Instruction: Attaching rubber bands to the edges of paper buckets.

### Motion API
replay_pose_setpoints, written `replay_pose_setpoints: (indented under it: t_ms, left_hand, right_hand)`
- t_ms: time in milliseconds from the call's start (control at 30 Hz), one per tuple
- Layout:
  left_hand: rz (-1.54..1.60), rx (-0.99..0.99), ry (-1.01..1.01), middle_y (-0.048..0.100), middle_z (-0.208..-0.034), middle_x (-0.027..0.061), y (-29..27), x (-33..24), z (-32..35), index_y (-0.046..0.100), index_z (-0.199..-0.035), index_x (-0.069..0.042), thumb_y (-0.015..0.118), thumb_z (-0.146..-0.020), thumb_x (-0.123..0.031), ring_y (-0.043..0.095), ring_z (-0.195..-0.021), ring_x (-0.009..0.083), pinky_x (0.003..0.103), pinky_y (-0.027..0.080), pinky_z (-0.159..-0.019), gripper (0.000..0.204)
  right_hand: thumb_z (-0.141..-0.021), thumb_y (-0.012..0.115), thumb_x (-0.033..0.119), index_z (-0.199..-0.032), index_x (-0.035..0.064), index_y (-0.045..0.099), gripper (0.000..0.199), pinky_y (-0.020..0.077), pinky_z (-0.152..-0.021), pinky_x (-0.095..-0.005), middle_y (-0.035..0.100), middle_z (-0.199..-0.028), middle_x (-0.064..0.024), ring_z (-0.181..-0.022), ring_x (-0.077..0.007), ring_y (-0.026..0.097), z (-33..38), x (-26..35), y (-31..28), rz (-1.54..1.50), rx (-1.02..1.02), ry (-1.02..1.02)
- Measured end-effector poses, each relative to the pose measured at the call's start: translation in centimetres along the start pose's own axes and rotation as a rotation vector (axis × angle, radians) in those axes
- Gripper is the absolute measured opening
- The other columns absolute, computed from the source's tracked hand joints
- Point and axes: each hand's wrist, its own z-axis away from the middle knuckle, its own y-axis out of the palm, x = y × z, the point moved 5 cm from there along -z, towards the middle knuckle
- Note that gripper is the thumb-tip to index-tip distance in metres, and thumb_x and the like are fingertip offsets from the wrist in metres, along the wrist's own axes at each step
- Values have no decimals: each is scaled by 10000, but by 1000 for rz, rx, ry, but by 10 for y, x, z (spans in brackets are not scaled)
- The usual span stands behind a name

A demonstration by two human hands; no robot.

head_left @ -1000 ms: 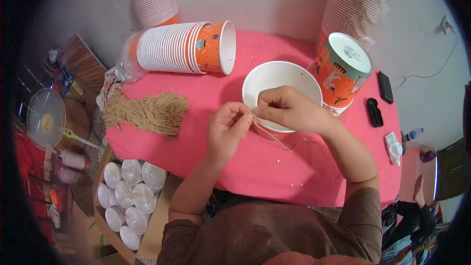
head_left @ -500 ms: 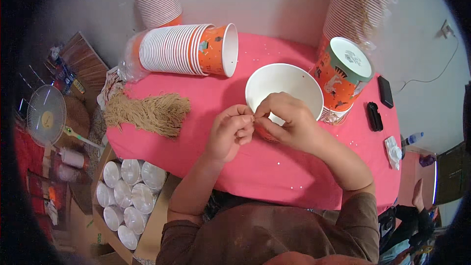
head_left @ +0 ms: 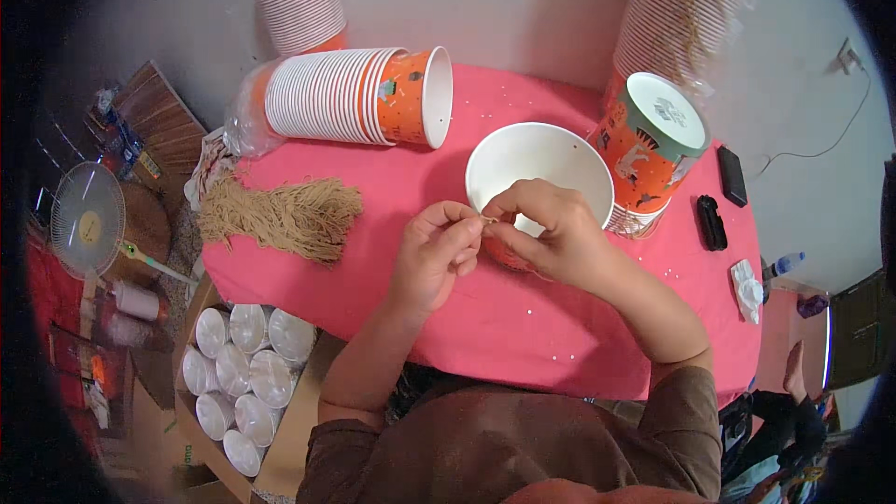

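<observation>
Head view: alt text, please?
Left hand and right hand pinch a thin string at the rim of a white paper cup on a pink table; stacked cups lie nearby.

This looks like a small home workshop for hand assembly of paper cups. A pink-covered table (head_left: pixel 373 187) fills the middle of the frame, set against a plain grey wall. Sleeves of orange paper cups (head_left: pixel 345 98) lie and stand along the upper edge, with a bundle of tan string (head_left: pixel 280 217) at centre left. At lower left a cardboard box of clear lids (head_left: pixel 238 378) sits on the floor, beside a small fan (head_left: pixel 86 219).
</observation>
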Motion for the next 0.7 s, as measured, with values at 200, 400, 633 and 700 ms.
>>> replay_pose_setpoints:
  t_ms: [200, 400, 633, 700]
  left_hand:
    - [6, 6, 18, 512, -702, -8, -2, 0, 0, 590, -929, -61, 573, -927, -85, 415, -541, 55, 215, 370, -446, 29]
    - [-65, 23, 38, 536, -731, -12, 0, -1, 0, 608, -976, -22, 601, -927, -112, 435, -566, 44, 207, 378, -488, 103]
    - [-253, 12, 177, 586, -769, 14, -2, -9, -2, 609, -979, 7, 594, -928, -62, 531, -560, 63, 199, 436, -482, 87]
    - [-257, 16, 187, 585, -767, 12, -3, -9, -2, 610, -972, 9, 596, -927, -56, 533, -558, 62, 200, 441, -485, 80]
  right_hand:
    - [-780, 686, 28, -886, 17, 609, 132, 495, -662, -400, 622, -771, -136, -729, -323, 625, -1, 0, -1, 23, -5, -58]
    - [-781, 653, 29, -867, 23, 582, 112, 486, -657, -406, 607, -743, -124, -713, -311, 617, 0, -3, -1, -19, 27, 44]
    - [-783, 640, 34, -875, 32, 571, 115, 482, -643, -404, 604, -731, -123, -705, -313, 615, 1, -4, -7, -2, 31, 97]
    - [-780, 644, 35, -879, 33, 566, 126, 480, -628, -408, 601, -728, -136, -695, -325, 611, 1, -2, -11, 102, 14, 43]
